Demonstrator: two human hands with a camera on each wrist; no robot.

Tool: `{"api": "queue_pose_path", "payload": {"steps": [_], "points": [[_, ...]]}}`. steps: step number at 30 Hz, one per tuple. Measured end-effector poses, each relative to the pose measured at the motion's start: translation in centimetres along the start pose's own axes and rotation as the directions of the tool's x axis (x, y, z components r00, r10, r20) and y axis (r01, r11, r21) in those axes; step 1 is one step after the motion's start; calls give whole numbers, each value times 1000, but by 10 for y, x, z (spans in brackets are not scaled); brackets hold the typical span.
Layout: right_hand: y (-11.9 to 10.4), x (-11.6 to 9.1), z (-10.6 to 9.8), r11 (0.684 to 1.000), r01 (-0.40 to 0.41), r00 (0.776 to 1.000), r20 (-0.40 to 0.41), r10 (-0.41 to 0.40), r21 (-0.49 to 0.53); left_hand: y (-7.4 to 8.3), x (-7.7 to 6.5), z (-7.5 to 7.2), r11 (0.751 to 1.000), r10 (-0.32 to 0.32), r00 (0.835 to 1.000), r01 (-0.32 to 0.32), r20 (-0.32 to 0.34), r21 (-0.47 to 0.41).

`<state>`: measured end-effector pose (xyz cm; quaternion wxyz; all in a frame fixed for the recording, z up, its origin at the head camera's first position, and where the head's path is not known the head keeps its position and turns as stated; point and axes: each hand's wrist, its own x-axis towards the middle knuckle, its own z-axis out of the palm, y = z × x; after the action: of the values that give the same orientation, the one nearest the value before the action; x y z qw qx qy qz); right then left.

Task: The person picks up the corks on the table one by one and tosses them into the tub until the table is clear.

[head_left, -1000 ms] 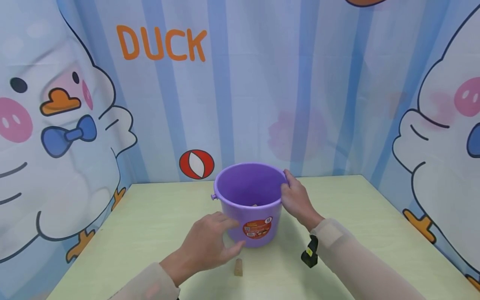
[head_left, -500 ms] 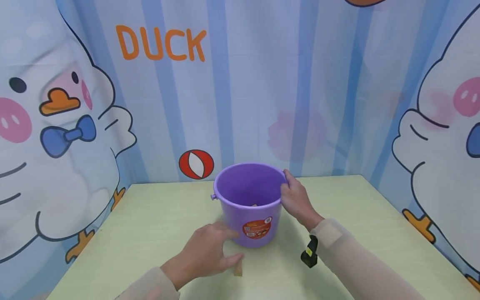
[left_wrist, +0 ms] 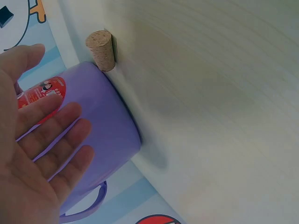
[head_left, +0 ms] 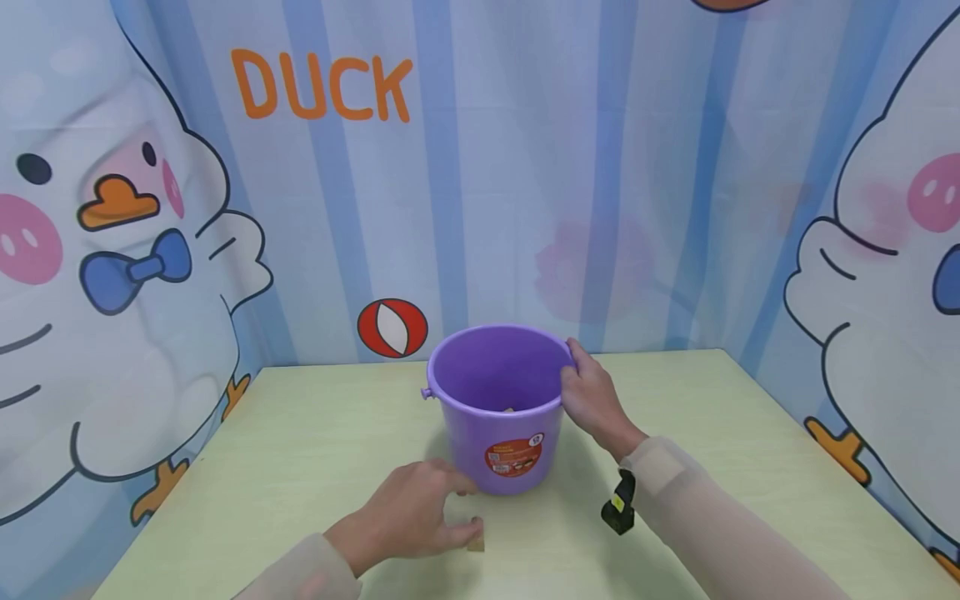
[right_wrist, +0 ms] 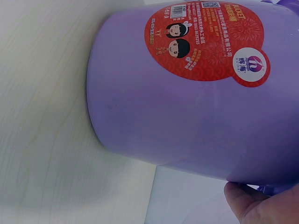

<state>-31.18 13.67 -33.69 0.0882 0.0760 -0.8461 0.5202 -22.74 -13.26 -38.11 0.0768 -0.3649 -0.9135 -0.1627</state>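
A purple bucket [head_left: 501, 442] stands upright on the table, with a red label on its near side. My right hand [head_left: 598, 400] grips its rim at the right, and the right wrist view shows the thumb [right_wrist: 247, 198] at the bucket's wall. In front of the bucket, a cork [left_wrist: 102, 50] stands on end on the table. My left hand [head_left: 412, 510] hovers beside it, fingers relaxed and apart, holding nothing. From the head camera the left thumb overlaps the cork's top. A small brown bit [head_left: 509, 409] shows inside the bucket, mostly hidden by the near rim.
The pale wood-grain table [head_left: 315, 433] ends at a blue striped curtain [head_left: 495, 167] printed with ducks and a red ball. A purple handle [left_wrist: 93, 205] hangs at the bucket's side. A black strap device [head_left: 619, 504] sits on the right wrist.
My left hand has lowered slightly toward the cork, and its thumb now covers the cork's upper part in the head view. The right hand and bucket stay where they were.
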Motion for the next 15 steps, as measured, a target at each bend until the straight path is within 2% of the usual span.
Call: {"api": "queue_pose_path", "payload": {"steps": [6, 15], "points": [[0, 0, 0, 1000, -4, 1000, 1, 4, -3, -3, 3, 7, 1000, 2, 999, -2, 35, 7], [1, 1, 0, 1000, -2, 1000, 6, 2, -3, -3, 4, 15, 997, 39, 999, -40, 19, 67]]}}
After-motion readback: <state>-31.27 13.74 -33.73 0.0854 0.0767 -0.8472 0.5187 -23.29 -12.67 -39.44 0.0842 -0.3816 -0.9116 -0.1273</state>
